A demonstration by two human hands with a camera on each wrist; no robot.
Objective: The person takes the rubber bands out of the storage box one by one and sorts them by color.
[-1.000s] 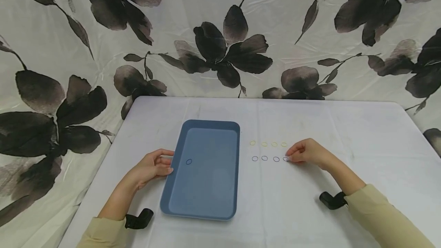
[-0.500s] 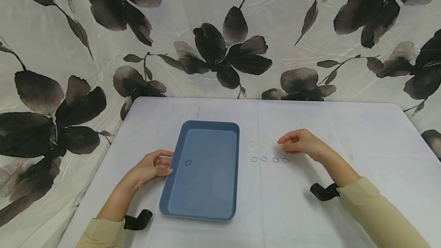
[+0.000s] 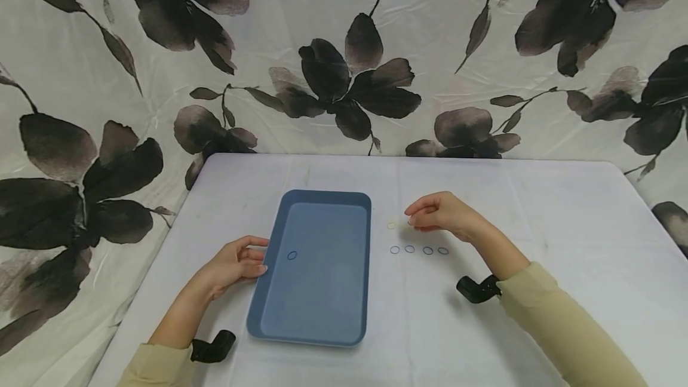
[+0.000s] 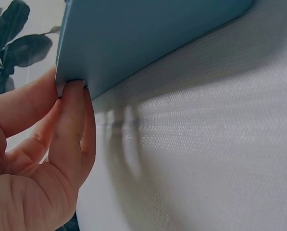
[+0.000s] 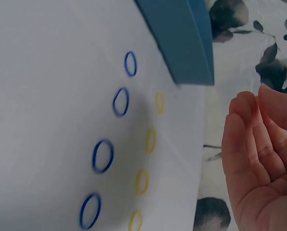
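My left hand (image 3: pixel 233 264) holds the left rim of a blue tray (image 3: pixel 325 279), thumb and fingers pinching its edge in the left wrist view. One thin blue ring (image 3: pixel 288 256), like a small rubber band, lies in the tray. To the tray's right, several thin blue rings (image 5: pixel 93 158) lie in a row on the white table. Beyond them runs a row of several yellow rings (image 5: pixel 146 142), partly covered by my hand in the head view. My right hand (image 3: pixel 443 217) hovers above the yellow row, thumb near the bent fingers, with no held ring discernible.
A white cloth covers the table (image 3: pixel 537 214). Behind it hangs a pale curtain (image 3: pixel 457 28) with dark flowers. A black wrist camera (image 3: pixel 215 346) sits on the left wrist and another black wrist camera (image 3: pixel 475 289) on the right.
My right hand has left the rightmost blue ring and moved left and away from me, over the yellow row. The left hand and tray stay put.
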